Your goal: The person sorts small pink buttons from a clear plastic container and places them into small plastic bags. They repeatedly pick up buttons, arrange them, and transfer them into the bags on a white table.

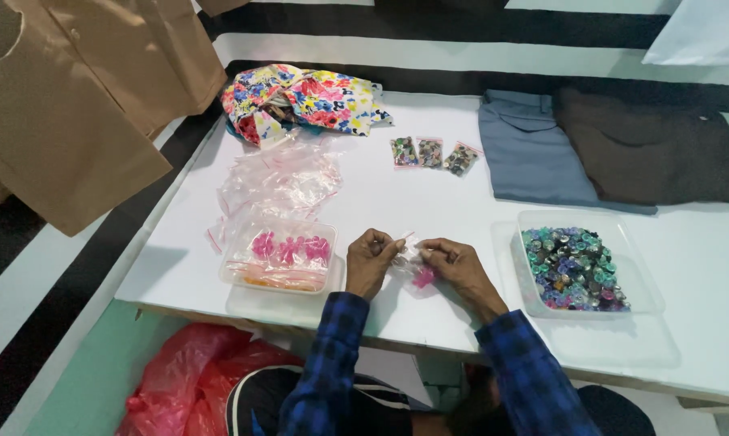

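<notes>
Now, step: I am closing a small clear bag (413,268) with pink pieces in it; I judge the filling done and the sealing under way
Left hand: my left hand (371,260) pinches the bag's top edge, fingers shut on it
Right hand: my right hand (455,262) grips the same edge from the other side, also clamped on the bag
Bag: held just above the table (429,198), between both hands, near its front edge
Left of me: tray (279,257) of filled pink bags; loose empty bags (279,179) behind it
Right of me: tub (578,266) of mixed buttons
Next: likely calls for pressing the strip flat along its length; then room in the tray
</notes>
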